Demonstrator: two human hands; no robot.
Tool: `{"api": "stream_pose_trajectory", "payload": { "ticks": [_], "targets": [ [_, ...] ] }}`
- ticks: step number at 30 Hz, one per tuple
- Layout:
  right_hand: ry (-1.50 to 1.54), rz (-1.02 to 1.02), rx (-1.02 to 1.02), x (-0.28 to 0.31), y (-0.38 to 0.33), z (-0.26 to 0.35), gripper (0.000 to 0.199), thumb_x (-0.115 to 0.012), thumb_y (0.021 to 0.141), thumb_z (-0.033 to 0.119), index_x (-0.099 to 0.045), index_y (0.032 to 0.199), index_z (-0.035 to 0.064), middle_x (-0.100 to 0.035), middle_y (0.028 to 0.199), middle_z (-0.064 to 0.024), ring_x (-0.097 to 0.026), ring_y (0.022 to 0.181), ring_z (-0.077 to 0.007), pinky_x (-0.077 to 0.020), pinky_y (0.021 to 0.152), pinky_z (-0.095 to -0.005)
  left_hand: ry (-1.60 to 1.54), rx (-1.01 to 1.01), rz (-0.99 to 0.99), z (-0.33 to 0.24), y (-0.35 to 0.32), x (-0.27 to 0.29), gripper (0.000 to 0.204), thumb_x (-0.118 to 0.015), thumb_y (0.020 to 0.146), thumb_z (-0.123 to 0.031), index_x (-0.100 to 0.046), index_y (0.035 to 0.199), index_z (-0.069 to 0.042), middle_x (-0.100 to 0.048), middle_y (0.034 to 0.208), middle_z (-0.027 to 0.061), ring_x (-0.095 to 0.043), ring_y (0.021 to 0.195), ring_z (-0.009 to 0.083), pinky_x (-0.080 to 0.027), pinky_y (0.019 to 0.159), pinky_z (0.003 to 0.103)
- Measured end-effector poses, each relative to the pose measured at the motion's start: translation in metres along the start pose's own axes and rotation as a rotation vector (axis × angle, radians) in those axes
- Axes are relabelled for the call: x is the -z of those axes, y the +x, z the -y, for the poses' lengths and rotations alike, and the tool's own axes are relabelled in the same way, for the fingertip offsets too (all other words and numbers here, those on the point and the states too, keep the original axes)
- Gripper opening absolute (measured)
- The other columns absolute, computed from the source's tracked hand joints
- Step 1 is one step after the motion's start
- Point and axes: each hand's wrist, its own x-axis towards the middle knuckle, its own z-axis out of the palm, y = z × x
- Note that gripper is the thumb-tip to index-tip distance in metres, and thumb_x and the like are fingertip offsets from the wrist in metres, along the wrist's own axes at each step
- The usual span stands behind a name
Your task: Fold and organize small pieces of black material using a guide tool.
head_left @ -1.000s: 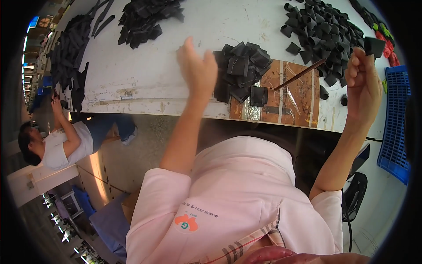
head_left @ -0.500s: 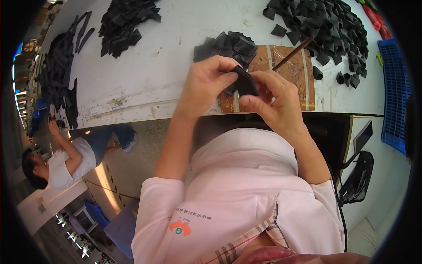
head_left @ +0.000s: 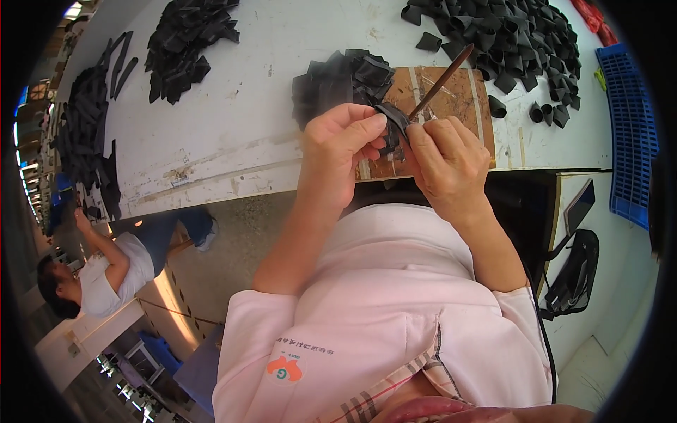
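Between my two hands is a small black fabric piece (head_left: 395, 117), held over the table's near edge. My left hand (head_left: 343, 141) pinches its left end between thumb and fingers. At its other end, the fingers of my right hand (head_left: 451, 158) are closed on it, knuckles up. Beneath and just beyond lies a brown board (head_left: 462, 106) with tape strips across it. A thin dark brown stick (head_left: 441, 82) slants up over the board beside my right fingers. A heap of flat black fabric pieces (head_left: 331, 81) sits behind my left hand, partly covering the board.
Black fabric loops (head_left: 504, 39) are piled at the far right, another black heap (head_left: 185, 42) at the far left, and long black strips (head_left: 84, 127) along the left edge. A blue plastic crate (head_left: 631, 134) stands right. Another person (head_left: 116, 264) works at the left.
My right hand has turned knuckles up and closed in on the fabric piece, which now shows narrower, edge-on. The whole view has shifted slightly.
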Motion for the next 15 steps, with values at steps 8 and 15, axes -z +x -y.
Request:
{"api": "stream_pose_trajectory", "payload": {
  "ticks": [8, 15],
  "targets": [
    [0.461, 0.185, -0.413, 0.020, 0.004, 0.004, 0.020, -0.066, 0.068, 0.013, -0.057, 0.080, 0.0007, -0.049, 0.069, -0.0061, -0.053, 0.060, -0.0197, -0.0434, 0.048, -0.0274, 0.155, -0.118, 0.007, 0.007, 0.001, -0.004, 0.008, -0.058, 0.077, -0.005, -0.058, 0.082, 0.002, -0.059, 0.071, 0.0040, -0.053, 0.060, 0.0081, -0.043, 0.055, 0.020],
    [0.447, 0.060, -0.367, 0.012, 0.004, 0.001, 0.015, -0.064, 0.067, 0.005, -0.056, 0.079, 0.0021, -0.050, 0.071, -0.0068, -0.053, 0.060, -0.0194, -0.0435, 0.048, -0.0292, 0.561, -0.500, -0.041, 0.021, -0.008, -0.023, 0.005, -0.057, 0.074, 0.004, -0.054, 0.075, 0.000, -0.056, 0.064, 0.0032, -0.050, 0.055, 0.0025, -0.041, 0.049, 0.018]
  ]
}}
